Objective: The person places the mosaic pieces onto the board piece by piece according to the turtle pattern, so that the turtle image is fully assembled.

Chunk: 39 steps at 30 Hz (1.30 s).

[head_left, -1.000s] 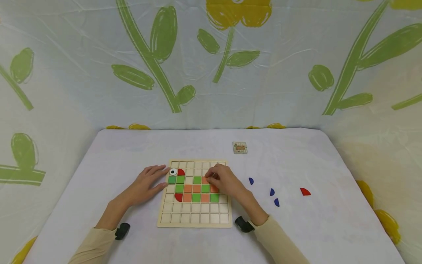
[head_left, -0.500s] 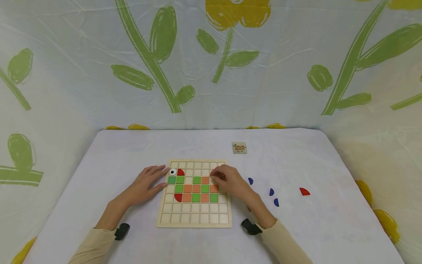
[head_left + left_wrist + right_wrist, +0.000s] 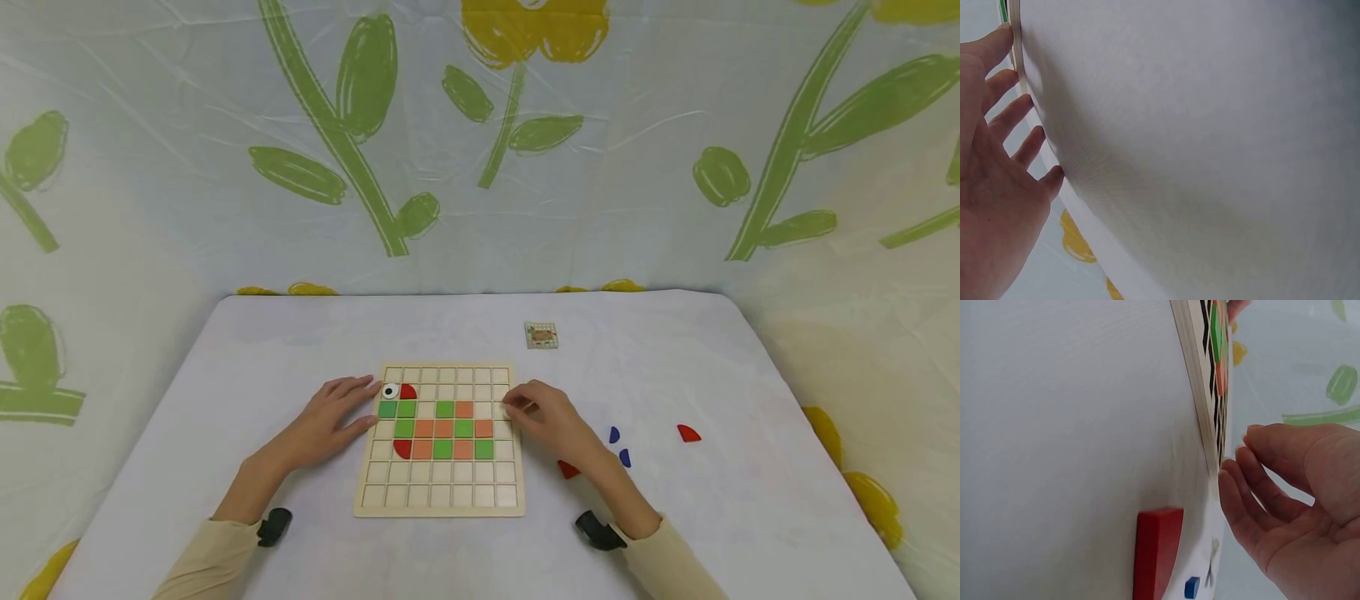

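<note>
A square wooden grid board [image 3: 439, 497] lies on the table, with green, orange and red pieces in its cells. A round eye piece [image 3: 391, 391] sits in an upper left cell, beside a red quarter-round piece [image 3: 408, 392]. My left hand [image 3: 318, 429] rests at the board's left edge, fingers loosely spread; the left wrist view shows fingertips against that edge. By the right edge is my right hand [image 3: 551, 422], thumb and fingers slightly bent. The right wrist view shows a gap between the right thumb [image 3: 1279, 447] and fingers, with nothing held there.
A small pattern card [image 3: 541, 335] lies behind the board. Right of it are blue half-round pieces [image 3: 615, 435] and a red quarter-round piece [image 3: 688, 433]. Another red piece [image 3: 568, 469] shows partly under my right forearm. Patterned cloth walls surround the table.
My right hand has moved right, from an orange square in the board to the board's right edge. A red piece has come out from under the forearm; one blue piece is now hidden. Left hand still.
</note>
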Available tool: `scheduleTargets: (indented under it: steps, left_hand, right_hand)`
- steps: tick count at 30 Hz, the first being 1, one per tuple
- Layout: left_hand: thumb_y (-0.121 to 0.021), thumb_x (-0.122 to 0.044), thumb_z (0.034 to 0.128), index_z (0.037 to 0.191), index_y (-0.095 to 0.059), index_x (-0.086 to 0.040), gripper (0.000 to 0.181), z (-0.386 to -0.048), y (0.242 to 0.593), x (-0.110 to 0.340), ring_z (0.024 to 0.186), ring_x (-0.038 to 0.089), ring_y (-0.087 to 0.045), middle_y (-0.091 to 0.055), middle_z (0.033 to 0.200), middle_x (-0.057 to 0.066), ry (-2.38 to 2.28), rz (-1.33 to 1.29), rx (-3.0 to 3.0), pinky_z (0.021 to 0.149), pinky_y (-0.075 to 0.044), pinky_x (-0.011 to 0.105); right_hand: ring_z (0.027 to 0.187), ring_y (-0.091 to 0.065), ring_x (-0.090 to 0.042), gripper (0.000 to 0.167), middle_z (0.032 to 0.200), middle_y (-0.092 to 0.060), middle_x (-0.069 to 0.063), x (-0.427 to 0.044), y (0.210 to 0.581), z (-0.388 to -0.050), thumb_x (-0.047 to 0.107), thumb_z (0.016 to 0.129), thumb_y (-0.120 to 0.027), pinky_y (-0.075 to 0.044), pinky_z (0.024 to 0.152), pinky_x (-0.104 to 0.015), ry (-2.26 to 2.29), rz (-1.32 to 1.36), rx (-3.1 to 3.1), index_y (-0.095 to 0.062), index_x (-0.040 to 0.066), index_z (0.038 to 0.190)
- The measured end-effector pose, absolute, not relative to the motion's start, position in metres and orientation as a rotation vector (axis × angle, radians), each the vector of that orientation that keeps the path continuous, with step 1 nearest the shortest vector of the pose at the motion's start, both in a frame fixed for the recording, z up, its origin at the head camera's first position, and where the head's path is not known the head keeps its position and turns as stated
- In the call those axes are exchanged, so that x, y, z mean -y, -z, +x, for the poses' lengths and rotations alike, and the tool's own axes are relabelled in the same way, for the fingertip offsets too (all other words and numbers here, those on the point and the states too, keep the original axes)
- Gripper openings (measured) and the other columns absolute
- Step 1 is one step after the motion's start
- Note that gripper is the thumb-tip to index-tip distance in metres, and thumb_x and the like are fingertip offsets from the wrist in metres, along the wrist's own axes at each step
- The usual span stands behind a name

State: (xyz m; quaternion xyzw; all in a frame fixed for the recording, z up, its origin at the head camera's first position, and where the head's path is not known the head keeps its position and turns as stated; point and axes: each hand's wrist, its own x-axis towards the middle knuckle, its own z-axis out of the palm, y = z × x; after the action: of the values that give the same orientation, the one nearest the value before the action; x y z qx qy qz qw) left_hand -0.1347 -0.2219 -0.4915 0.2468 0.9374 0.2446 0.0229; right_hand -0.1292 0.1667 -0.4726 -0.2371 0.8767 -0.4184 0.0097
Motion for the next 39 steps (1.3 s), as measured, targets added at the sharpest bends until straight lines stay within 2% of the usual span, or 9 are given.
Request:
scheduleTargets:
  steps: [14,27,34,39]
  left_hand:
    - [-0.065,-0.032,0.1030,0.154,-0.049,-0.009,0.058,-0.136,0.492,0.222,0.144,0.041,-0.033,-0.043,0.158,0.016,-0.758,0.743,-2.889,0.115,-0.030,0.064]
    - [-0.064,-0.033,0.1035,0.154,-0.049,-0.009,0.057,-0.135,0.490,0.222,0.144,0.042,-0.033,-0.044,0.158,0.017,-0.765,0.749,-2.889,0.115,-0.027,0.065]
    - [-0.065,-0.033,0.1030,0.153,-0.049,-0.009,0.058,-0.135,0.489,0.221,0.144,0.042,-0.032,-0.043,0.158,0.017,-0.750,0.732,-2.889,0.115,-0.028,0.065]
    - [-0.065,-0.033,0.1030,0.153,-0.049,-0.009,0.058,-0.135,0.490,0.221,0.144,0.042,-0.032,-0.043,0.158,0.017,-0.750,0.735,-2.890,0.115,-0.029,0.065]
  right_hand:
    - [0.096,-0.067,-0.019,0.019,0.107,-0.070,-0.004,-0.199,0.473,-0.105,0.001,0.095,-0.072,-0.059,0.086,-0.034,1.233,-0.695,-2.814,-0.070,0.001,0.114]
    - [0.091,-0.066,-0.015,0.021,0.102,-0.069,-0.001,-0.223,0.474,-0.082,0.000,0.090,-0.077,-0.059,0.083,-0.033,1.190,-0.655,-2.855,-0.072,0.003,0.109]
    - [0.084,-0.061,-0.014,0.021,0.099,-0.070,-0.001,-0.236,0.478,-0.074,0.003,0.086,-0.082,-0.058,0.077,-0.030,1.135,-0.666,-2.889,-0.074,0.004,0.105]
    - [0.085,-0.060,-0.012,0.020,0.097,-0.068,0.004,-0.243,0.478,-0.066,0.011,0.086,-0.084,-0.057,0.077,-0.028,1.091,-0.660,-2.893,-0.074,0.008,0.104]
